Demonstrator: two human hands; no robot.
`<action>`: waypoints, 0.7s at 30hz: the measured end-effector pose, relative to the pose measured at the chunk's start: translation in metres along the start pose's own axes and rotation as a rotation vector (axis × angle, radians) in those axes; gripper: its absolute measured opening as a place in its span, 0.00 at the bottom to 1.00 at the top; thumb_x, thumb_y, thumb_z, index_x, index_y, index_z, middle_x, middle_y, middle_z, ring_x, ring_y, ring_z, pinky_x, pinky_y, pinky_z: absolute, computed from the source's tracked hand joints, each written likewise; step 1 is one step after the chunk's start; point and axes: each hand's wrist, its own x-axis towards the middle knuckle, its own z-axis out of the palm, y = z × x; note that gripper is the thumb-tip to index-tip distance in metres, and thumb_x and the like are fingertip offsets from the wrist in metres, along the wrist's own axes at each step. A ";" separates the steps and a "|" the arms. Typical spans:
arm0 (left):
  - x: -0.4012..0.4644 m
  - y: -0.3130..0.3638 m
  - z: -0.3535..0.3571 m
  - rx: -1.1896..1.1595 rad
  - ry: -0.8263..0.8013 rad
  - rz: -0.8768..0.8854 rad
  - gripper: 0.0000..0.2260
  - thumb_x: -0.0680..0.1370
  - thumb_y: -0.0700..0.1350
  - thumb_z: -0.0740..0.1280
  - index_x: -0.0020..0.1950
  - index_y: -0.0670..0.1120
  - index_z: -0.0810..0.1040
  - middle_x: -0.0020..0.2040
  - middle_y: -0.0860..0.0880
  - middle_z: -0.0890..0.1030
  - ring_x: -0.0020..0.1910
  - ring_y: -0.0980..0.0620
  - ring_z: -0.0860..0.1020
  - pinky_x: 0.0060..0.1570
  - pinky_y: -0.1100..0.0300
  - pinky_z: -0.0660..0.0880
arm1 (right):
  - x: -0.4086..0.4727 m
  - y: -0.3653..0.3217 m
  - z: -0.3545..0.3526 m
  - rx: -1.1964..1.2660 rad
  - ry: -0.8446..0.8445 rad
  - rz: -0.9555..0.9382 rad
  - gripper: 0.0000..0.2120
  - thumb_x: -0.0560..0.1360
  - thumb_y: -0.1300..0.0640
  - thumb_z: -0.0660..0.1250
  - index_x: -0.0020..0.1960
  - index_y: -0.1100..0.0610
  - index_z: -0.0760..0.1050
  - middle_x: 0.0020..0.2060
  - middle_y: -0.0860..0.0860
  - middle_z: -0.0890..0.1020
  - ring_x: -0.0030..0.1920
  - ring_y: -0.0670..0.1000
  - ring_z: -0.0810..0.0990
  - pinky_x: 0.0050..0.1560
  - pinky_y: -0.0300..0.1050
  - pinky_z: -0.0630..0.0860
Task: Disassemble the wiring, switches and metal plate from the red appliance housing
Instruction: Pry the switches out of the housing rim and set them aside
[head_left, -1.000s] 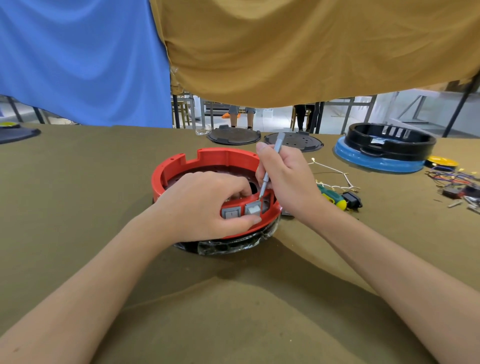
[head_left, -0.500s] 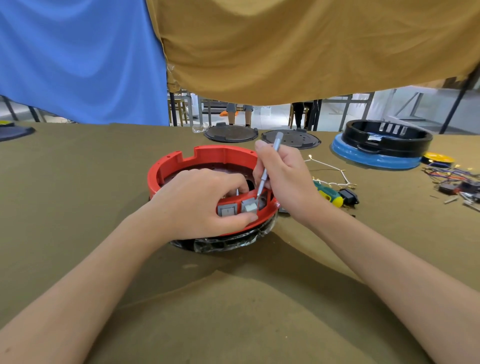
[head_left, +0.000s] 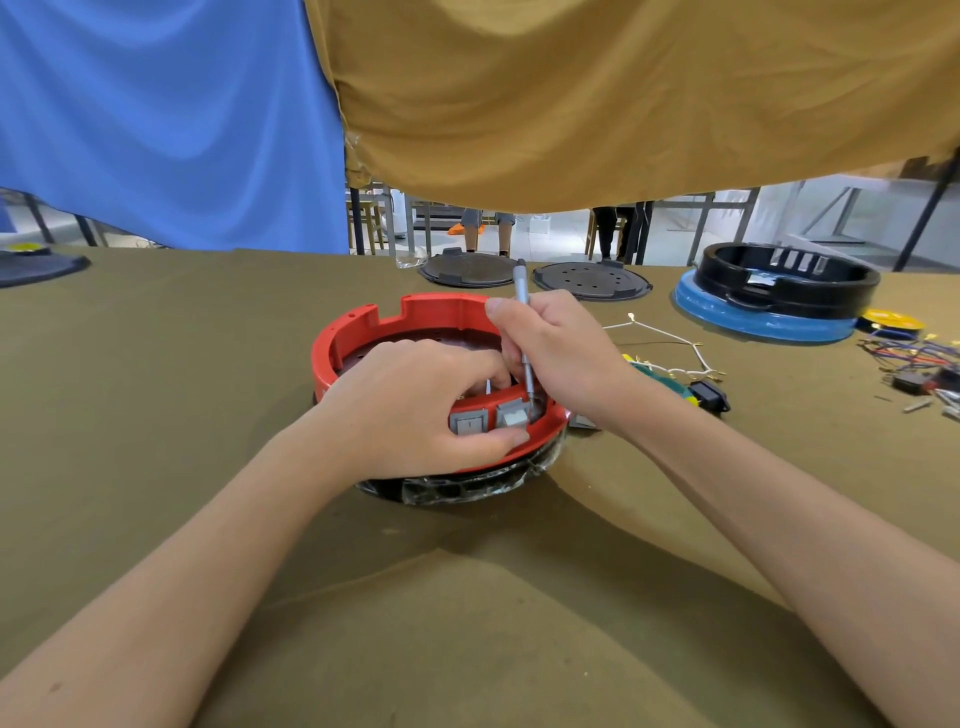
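at centre frame on the desk, the left hand (head_left: 415, 410) clamps the stiff round red plastic housing (head_left: 363, 332) by its near rim while the right hand (head_left: 561, 353) pinches a slim grey metal screwdriver (head_left: 524, 332) against a small, likely clip-held grey rocker switch (head_left: 511, 415).

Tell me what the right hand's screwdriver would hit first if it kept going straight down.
Likely the right-hand grey switch in the red housing; the right hand aims the screwdriver beside it, though depth is unclear.

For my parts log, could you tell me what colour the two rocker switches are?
Grey, both rocker switches, clearest in the head view.
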 end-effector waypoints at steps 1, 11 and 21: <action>0.000 0.000 0.000 0.001 -0.002 -0.006 0.12 0.73 0.64 0.62 0.47 0.58 0.74 0.34 0.59 0.78 0.33 0.58 0.77 0.33 0.60 0.73 | -0.001 0.001 0.000 0.014 0.003 -0.003 0.25 0.83 0.55 0.57 0.29 0.62 0.72 0.24 0.52 0.73 0.26 0.44 0.69 0.34 0.40 0.69; 0.000 0.000 0.001 0.032 -0.001 -0.011 0.13 0.73 0.65 0.63 0.47 0.57 0.76 0.33 0.59 0.77 0.32 0.60 0.75 0.32 0.62 0.70 | -0.013 0.008 0.007 0.198 0.231 -0.025 0.25 0.84 0.55 0.56 0.30 0.61 0.70 0.25 0.55 0.70 0.28 0.47 0.69 0.33 0.41 0.69; 0.000 0.000 -0.001 0.024 -0.002 -0.005 0.13 0.73 0.64 0.62 0.47 0.57 0.76 0.33 0.59 0.78 0.32 0.59 0.76 0.31 0.65 0.70 | -0.006 0.001 0.004 0.063 0.098 0.017 0.25 0.83 0.55 0.57 0.28 0.58 0.69 0.25 0.54 0.72 0.28 0.47 0.70 0.37 0.45 0.70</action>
